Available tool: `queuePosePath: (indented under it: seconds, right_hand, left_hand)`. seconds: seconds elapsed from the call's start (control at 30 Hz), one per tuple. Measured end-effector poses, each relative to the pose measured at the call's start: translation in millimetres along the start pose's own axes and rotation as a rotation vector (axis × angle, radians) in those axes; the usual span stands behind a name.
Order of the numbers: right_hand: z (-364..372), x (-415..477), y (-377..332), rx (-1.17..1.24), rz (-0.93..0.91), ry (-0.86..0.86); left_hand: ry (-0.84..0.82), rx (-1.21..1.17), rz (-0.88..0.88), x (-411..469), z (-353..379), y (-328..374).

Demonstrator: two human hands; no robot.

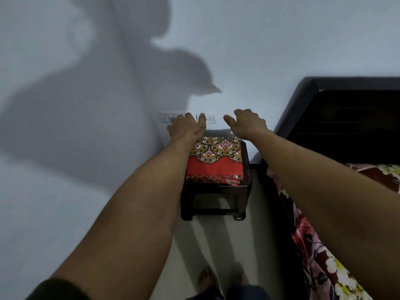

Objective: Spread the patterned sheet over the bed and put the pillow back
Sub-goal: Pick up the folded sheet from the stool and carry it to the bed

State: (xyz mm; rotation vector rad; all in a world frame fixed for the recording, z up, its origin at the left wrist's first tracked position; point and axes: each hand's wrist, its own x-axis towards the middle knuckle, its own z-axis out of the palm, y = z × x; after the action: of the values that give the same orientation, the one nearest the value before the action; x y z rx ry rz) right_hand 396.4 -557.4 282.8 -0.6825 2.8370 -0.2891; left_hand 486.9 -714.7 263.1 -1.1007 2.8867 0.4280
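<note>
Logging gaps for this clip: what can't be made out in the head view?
- Pillow: not in view.
- Bed: cut off by the right edge, partly behind the right arm.
- Folded sheet: its left edge is hidden by the left arm.
- Switch plate: mostly behind the left hand.
- Right hand: seen from behind, palm hidden.

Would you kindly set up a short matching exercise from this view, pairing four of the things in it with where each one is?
Things:
1. folded patterned sheet
2. dark stool
3. left hand
4. floral bedcover

Places:
A. over the bed, along the right edge of the view
B. on the floor against the wall, beside the bed
C. on top of the stool
D. stretched out above the sheet, in front of the wall switch plate

Pairs: 1-C, 2-B, 3-D, 4-A
</note>
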Motion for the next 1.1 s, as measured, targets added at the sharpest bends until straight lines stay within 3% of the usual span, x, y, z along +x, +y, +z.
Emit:
queuePosePath:
  seconds: [0.8, 1.1]
  right_hand:
    - [208, 111, 78, 0.037, 0.105, -0.276]
    - [262, 144, 100, 0.051, 0.212, -0.281]
  left_hand:
    - [-0.2, -0.019, -0.098, 102, 220, -27]
    - [-0.231, -0.041, -0.169, 138, 281, -44]
